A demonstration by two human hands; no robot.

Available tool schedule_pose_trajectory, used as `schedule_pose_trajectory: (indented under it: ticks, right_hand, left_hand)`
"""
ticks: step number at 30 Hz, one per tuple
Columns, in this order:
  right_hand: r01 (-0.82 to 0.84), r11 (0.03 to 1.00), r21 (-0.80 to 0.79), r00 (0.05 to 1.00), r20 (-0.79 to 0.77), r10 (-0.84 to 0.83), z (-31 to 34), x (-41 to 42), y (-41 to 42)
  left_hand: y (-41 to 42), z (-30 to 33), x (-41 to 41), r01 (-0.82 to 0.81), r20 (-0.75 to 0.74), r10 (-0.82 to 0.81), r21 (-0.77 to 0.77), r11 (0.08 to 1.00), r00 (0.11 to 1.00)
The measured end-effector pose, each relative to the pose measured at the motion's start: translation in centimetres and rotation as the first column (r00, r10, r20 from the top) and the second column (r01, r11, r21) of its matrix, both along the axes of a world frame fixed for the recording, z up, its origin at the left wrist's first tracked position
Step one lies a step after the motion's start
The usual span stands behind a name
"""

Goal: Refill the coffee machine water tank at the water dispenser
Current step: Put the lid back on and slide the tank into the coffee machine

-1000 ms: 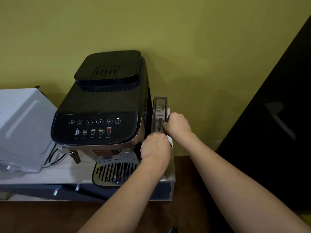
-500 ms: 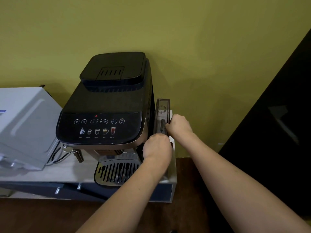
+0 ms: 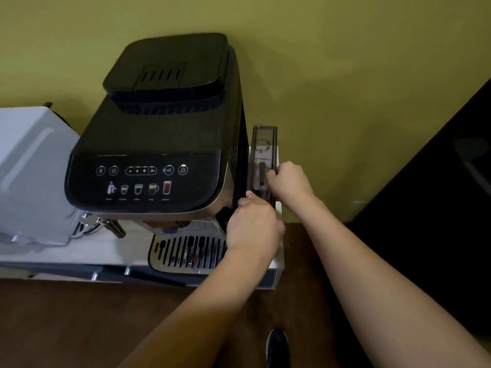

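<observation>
A black coffee machine (image 3: 159, 144) with a lit button panel stands on a white shelf (image 3: 111, 248). A narrow smoky see-through water tank (image 3: 263, 147) sits upright against the machine's right side, seen from above. My right hand (image 3: 288, 181) grips the tank's right top edge. My left hand (image 3: 253, 227) is closed around the tank's front end, beside the machine's lower right corner. The lower part of the tank is hidden by my hands.
A white appliance (image 3: 29, 166) stands left of the machine. The metal drip tray (image 3: 186, 252) juts over the shelf's front edge. A green wall is behind, a dark panel (image 3: 430, 208) at right, brown floor below, and a shoe tip (image 3: 276, 346).
The view has drawn closer to the machine. Both hands stay on the tank; the left hand has shifted slightly up along its front end.
</observation>
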State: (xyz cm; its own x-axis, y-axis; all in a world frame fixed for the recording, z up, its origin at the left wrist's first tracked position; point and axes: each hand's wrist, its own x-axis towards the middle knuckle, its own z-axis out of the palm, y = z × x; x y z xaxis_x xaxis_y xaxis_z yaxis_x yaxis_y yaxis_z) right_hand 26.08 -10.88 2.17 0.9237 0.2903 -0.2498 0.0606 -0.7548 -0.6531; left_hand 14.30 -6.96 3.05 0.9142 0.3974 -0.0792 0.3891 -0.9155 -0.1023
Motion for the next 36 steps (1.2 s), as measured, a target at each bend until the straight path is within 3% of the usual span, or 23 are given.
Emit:
schedule_pose_trajectory:
  ticks: [6, 13, 20, 27, 36]
  right_hand:
    - [0.052, 0.997, 0.049, 0.995, 0.078, -0.056, 2.3, -5.0, -3.6]
    - [0.161, 0.979, 0.128, 0.977, 0.122, -0.176, 4.9, -13.9, -5.9]
    - [0.256, 0.910, 0.326, 0.920, 0.207, -0.333, 5.9, -26.7, -4.9]
    - [0.174, 0.942, 0.286, 0.961, 0.157, -0.226, 4.7, -32.2, -3.2]
    - [0.014, 0.980, 0.200, 0.999, 0.037, -0.021, 2.0, -29.2, -2.2]
  left_hand:
    - [-1.9, 2.5, -5.2, 0.061, 0.060, -0.056, -0.095, 0.994, 0.997]
    - [-2.0, 5.0, -14.6, 0.142, 0.252, -0.105, -0.132, 0.981, 0.962]
    - [1.0, 3.5, -24.9, 0.281, 0.424, -0.170, -0.214, 0.936, 0.889]
    - [2.0, 2.1, -31.5, 0.203, 0.432, -0.085, -0.233, 0.951, 0.898]
    - [-0.1, 0.9, -30.3, -0.014, 0.329, 0.118, -0.303, 0.953, 0.937]
